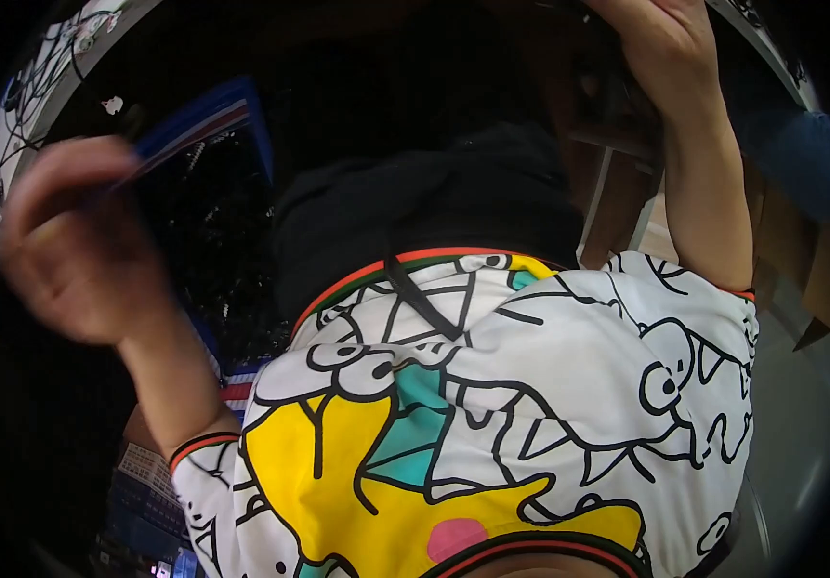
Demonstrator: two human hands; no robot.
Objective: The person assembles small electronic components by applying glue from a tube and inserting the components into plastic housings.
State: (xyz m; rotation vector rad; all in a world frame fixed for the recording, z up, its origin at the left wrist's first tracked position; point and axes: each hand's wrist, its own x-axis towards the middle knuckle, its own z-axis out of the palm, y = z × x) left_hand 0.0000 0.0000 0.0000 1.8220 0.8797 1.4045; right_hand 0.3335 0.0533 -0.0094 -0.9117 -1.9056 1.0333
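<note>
My left hand [78, 241] is raised at the left, smeared by motion, and its fingers do not show clearly. Beside it is a blue-edged container or bag [259, 120] with a red and white stripe, filled with dark, glinting contents [208, 217]. At the upper right, my right hand [670, 24] reaches up to the picture's edge. Its fingers are mostly cut off there, so anything in them is hidden.
Tangled cables [53, 58] lie on a pale tabletop at the upper left. Brown cardboard [617, 193] stands at the right, near a blue plastic-looking sheet or bag [800, 164]. Stacked printed boxes [150, 482] are at the lower left.
</note>
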